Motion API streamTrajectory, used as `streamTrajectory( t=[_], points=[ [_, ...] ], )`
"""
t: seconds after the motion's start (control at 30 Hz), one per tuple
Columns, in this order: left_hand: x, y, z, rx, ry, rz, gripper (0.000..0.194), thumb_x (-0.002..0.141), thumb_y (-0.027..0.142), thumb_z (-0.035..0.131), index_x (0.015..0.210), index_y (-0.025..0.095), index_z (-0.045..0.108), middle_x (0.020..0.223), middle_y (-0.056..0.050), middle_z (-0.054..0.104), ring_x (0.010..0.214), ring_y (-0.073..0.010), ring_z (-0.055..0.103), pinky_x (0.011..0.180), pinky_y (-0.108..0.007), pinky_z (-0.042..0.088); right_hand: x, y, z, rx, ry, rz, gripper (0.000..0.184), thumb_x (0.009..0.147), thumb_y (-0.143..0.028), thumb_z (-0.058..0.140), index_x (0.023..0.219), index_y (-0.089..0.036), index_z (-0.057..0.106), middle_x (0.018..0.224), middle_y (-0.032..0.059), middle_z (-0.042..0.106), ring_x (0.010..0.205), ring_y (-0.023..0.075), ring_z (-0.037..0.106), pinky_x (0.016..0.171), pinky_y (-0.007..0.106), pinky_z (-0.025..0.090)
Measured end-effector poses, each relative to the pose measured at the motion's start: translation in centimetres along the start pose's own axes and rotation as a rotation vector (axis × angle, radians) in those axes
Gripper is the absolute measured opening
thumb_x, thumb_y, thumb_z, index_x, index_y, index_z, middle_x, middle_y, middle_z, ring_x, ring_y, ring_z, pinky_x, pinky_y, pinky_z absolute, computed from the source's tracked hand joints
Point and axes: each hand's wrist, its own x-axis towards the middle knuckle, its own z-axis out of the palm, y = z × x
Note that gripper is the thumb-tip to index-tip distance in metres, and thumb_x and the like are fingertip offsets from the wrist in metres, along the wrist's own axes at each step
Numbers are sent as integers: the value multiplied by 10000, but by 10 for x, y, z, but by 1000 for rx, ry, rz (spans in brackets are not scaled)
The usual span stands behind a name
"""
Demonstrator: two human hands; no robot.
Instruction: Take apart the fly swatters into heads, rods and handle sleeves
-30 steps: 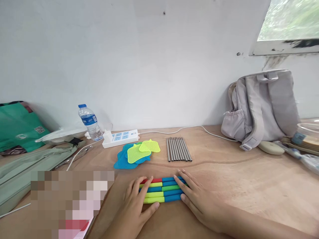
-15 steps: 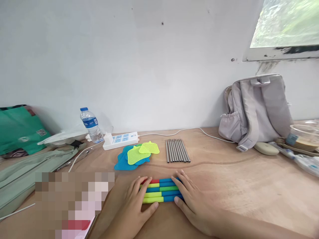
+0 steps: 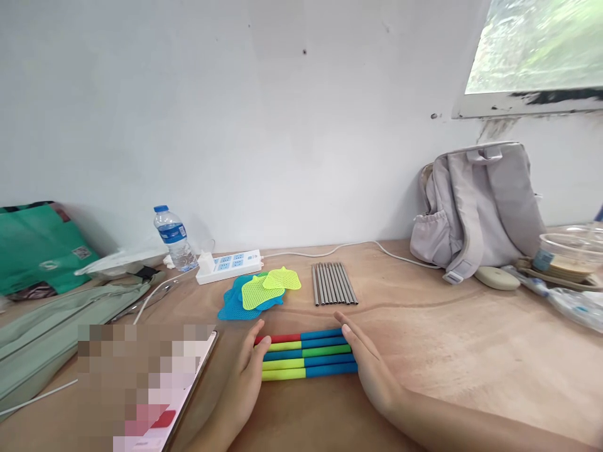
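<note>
A block of coloured tubes (image 3: 303,355) lies on the wooden table in front of me, laid side by side in two columns that meet end to end. The left column is red, yellow-green and blue; the right is blue with one green. My left hand (image 3: 247,367) stands on its edge at the left ends, fingers stretched. Against the right ends rests my right hand (image 3: 370,364), also with straight fingers. Neither hand is wrapped around a tube. Beyond them lies a row of thin metal tubes (image 3: 334,284). Blue and yellow-green mesh swatter heads (image 3: 261,294) overlap to their left.
A white power strip (image 3: 230,267) and a water bottle (image 3: 174,237) stand near the wall. At left lie a green-grey bag (image 3: 70,333) and a partly blurred tablet-like screen (image 3: 188,389). A grey backpack (image 3: 485,207) and a plastic cup (image 3: 568,254) are at right.
My hands have moved apart, off the tops of the coloured tubes, and turned on edge against their outer ends. The screen at left shows more now. The view has shifted slightly.
</note>
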Motion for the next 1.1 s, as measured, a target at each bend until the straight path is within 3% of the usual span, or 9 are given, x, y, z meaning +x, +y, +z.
streamTrajectory(
  t=[0.57, 0.9, 1.0, 1.1],
  points=[
    [0, 2, -1, 251, -15, 41, 423, 870, 407, 321, 1242, 244, 440, 1334, -50, 446, 1241, -227, 375, 966, -417, 382, 1, 2, 3, 12, -58, -18, 662, 827, -603, 288, 1361, -212, 298, 1438, 11, 255, 1331, 181, 174, 1101, 413, 158],
    [-3, 8, 3, 175, -7, -15, 428, 870, 380, 319, 1252, 202, 394, 1366, -84, 393, 1276, -216, 315, 994, -397, 350, 10, 10, 1, 141, -77, -52, 697, 816, -596, 325, 1353, -154, 282, 1444, 69, 244, 1330, 194, 174, 1100, 383, 127],
    [-3, 6, 4, 174, 23, 73, 400, 856, 355, 338, 1209, 184, 417, 1330, -96, 427, 1260, -220, 345, 1007, -419, 326, 15, 15, -5, 203, -30, -154, 579, 829, -545, 359, 1287, -192, 335, 1397, 87, 326, 1303, 200, 246, 1081, 386, 186],
    [-3, 7, 0, 314, 83, 319, 267, 811, 326, 402, 1013, 204, 528, 1213, -77, 509, 1209, -245, 396, 1003, -455, 312, 20, 17, -25, 141, 69, -417, 392, 834, -435, 420, 1165, -233, 371, 1186, 89, 487, 1155, 193, 430, 995, 373, 325]
  ],
)
